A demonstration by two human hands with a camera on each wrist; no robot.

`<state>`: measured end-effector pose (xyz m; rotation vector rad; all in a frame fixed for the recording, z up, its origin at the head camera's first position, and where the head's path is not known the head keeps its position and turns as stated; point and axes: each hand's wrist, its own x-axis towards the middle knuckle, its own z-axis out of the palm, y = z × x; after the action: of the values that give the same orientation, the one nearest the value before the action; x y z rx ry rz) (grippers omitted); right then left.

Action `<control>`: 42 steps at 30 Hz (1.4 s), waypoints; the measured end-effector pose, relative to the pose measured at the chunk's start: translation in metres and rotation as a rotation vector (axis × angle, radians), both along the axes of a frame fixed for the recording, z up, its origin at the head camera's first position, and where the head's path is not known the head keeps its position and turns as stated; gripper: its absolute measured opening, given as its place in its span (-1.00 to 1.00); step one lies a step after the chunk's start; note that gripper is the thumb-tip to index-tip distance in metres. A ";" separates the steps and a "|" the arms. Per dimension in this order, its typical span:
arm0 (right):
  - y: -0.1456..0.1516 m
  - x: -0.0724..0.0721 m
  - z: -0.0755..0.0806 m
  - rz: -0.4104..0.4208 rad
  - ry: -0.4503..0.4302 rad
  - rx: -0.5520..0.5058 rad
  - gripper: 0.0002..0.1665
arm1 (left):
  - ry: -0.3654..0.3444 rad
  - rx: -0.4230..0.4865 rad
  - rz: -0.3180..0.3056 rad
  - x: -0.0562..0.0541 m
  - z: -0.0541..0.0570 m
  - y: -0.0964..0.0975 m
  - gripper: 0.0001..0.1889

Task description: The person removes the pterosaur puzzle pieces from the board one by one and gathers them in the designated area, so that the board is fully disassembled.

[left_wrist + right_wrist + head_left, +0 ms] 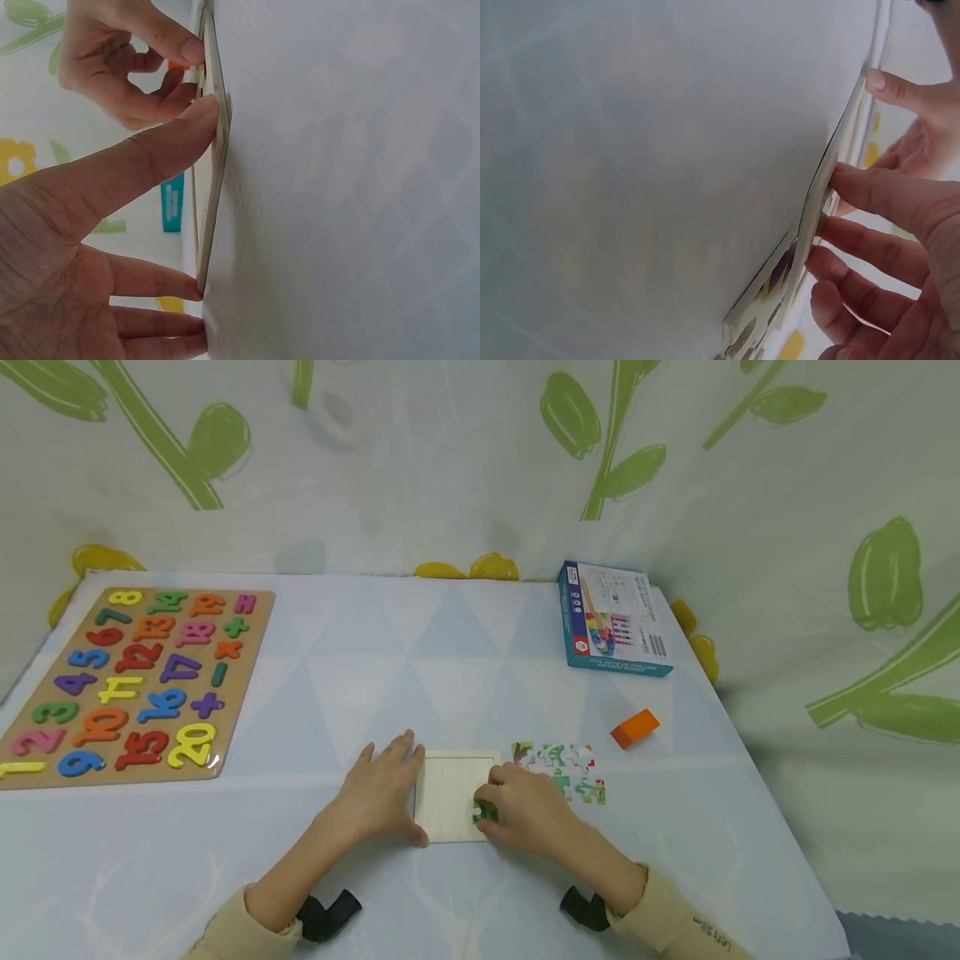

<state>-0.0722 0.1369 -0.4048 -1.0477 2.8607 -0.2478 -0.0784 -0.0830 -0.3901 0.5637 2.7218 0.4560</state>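
A shallow wooden puzzle tray [452,793] lies on the table in front of the person. The left hand [381,789] steadies its left side with fingers spread; in the left wrist view the thumb [176,142] presses the tray's edge. At the tray's lower right corner, the right hand [528,802] pinches a green jigsaw puzzle piece [484,812] between thumb and fingers, partly covering it. Just right of the tray lie several loose jigsaw pieces [577,760] with a green, white and red picture, partly hidden behind the right hand.
A number board [191,664] with colourful raised numerals and signs lies at the left. A teal and white box [618,622] sits at the back right, with an orange block [635,728] nearer. A patterned cloth covers the table [352,643]; a leaf-printed curtain hangs behind.
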 end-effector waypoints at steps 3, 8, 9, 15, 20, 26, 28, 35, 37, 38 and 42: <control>0.001 0.000 0.000 0.000 0.017 0.003 -0.72 | 0.000 0.007 0.000 0.001 -0.001 0.001 0.14; 0.005 0.000 0.001 0.001 0.040 -0.016 -0.73 | 0.009 0.023 0.000 0.000 -0.003 0.003 0.14; 0.006 0.000 0.002 -0.003 0.035 -0.020 -0.73 | 0.009 0.026 0.000 0.000 -0.003 0.004 0.14; 0.014 0.001 0.007 -0.051 0.013 -0.036 -0.73 | 0.000 0.033 -0.003 0.001 -0.003 0.005 0.14; 0.022 0.003 0.006 -0.067 0.031 -0.059 -0.72 | 0.001 0.045 -0.003 0.002 -0.004 0.006 0.14; 0.031 0.007 0.006 -0.089 0.019 -0.060 -0.71 | 0.004 0.048 0.000 0.004 -0.005 0.005 0.14; 0.035 0.008 0.006 -0.095 0.013 -0.063 -0.72 | -0.002 0.049 0.005 0.004 -0.005 0.005 0.14; 0.046 0.009 0.007 -0.112 0.049 -0.069 -0.73 | 0.008 0.034 0.002 0.004 -0.005 0.004 0.16; 0.049 0.009 0.006 -0.120 0.053 -0.072 -0.73 | 0.009 0.031 0.002 0.004 -0.005 0.004 0.16; 0.050 0.009 0.006 -0.126 0.055 -0.070 -0.73 | 0.011 0.031 0.002 0.004 -0.005 0.003 0.16; 0.056 0.009 0.004 -0.135 0.078 -0.058 -0.72 | 0.019 0.027 0.009 0.003 -0.005 0.001 0.18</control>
<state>-0.0636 0.1926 -0.4006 -0.8929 3.0160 -0.3078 -0.0754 -0.0819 -0.3949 0.5652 2.7411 0.4923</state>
